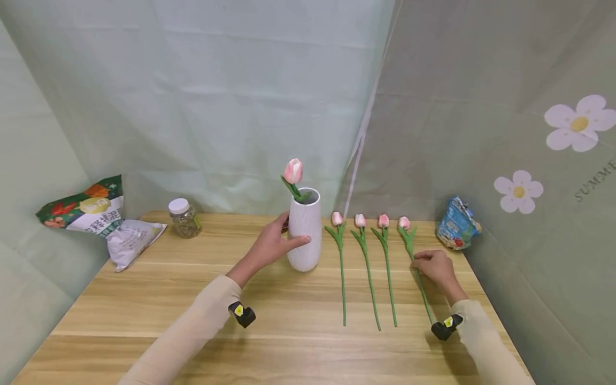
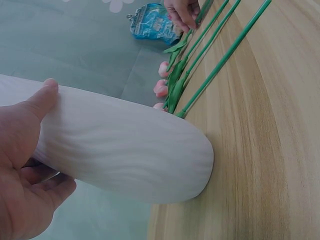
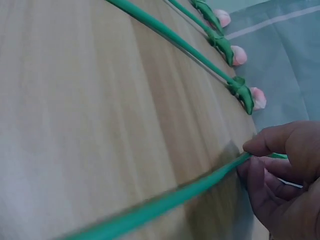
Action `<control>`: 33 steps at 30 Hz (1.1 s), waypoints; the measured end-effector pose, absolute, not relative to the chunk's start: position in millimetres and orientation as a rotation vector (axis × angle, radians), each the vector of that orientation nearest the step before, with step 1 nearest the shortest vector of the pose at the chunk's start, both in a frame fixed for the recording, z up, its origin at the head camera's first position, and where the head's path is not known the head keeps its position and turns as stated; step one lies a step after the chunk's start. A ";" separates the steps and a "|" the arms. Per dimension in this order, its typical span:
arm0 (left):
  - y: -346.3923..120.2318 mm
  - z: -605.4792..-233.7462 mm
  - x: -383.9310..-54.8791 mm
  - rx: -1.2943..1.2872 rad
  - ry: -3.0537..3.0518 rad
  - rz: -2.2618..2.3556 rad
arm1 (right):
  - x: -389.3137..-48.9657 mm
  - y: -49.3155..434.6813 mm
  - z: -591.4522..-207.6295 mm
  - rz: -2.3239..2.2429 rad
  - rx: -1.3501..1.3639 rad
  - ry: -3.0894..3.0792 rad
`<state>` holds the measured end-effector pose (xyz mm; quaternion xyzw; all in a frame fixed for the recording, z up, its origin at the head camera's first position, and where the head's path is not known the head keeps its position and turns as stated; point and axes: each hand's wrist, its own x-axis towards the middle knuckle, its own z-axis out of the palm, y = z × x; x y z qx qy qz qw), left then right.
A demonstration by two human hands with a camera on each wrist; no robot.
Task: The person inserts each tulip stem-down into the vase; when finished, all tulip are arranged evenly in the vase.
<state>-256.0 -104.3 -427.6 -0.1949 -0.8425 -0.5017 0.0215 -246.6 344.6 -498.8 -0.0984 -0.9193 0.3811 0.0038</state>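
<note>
A white ribbed vase [image 1: 305, 235] stands upright on the wooden table, with one pink tulip [image 1: 293, 171] leaning in its mouth. My left hand [image 1: 271, 243] holds the vase from its left side, thumb across the front and fingers behind, as the left wrist view [image 2: 30, 160] also shows. At the right, my right hand [image 1: 437, 269] pinches the green stem of the rightmost tulip [image 1: 423, 294] between thumb and fingers, just below its leaves. Three more tulips lie side by side between vase and right hand: a left one [image 1: 342, 278], a middle one [image 1: 369, 278] and a right one [image 1: 389, 272].
On the left are a green and white bag [image 1: 103, 214] and a clear jar [image 1: 185, 222] with a white lid. A blue packet [image 1: 456, 224] stands at the table's back right corner. Fabric walls [image 1: 231, 107] enclose the back and sides of the table [image 1: 269, 342].
</note>
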 end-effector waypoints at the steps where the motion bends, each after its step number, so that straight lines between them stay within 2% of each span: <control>1: -104.1 -427.8 -256.1 -0.605 -2.610 -1.553 | -246.6 345.2 -496.8 1.201 -0.304 -2.894; 12: -103.9 -428.5 -256.4 -0.612 -2.612 -1.553 | -242.1 353.5 -481.0 1.144 -0.270 -2.973; 33: -104.5 -428.5 -256.9 -0.620 -2.591 -1.557 | -227.2 330.7 -408.0 1.393 -0.142 -2.530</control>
